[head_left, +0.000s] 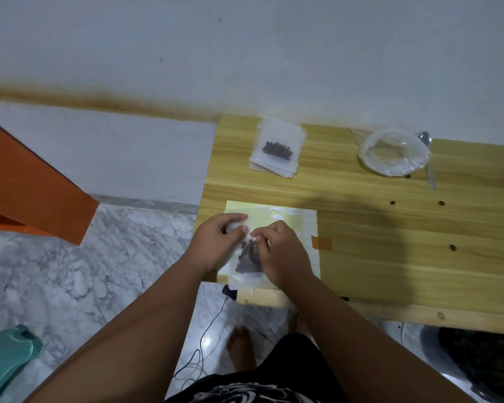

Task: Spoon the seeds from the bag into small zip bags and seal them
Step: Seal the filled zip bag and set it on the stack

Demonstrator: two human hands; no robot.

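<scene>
Beyond the hands, a matt wooden table (390, 257), a clear glossy plastic bag (393, 154) and a shiny metal spoon (428, 158)

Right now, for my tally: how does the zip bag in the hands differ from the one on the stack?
Left hand and right hand pinch the held bag; the stacked bag lies untouched. The held bag is at the table's near edge, the stacked bag by the wall. Both hold dark seeds.
</scene>
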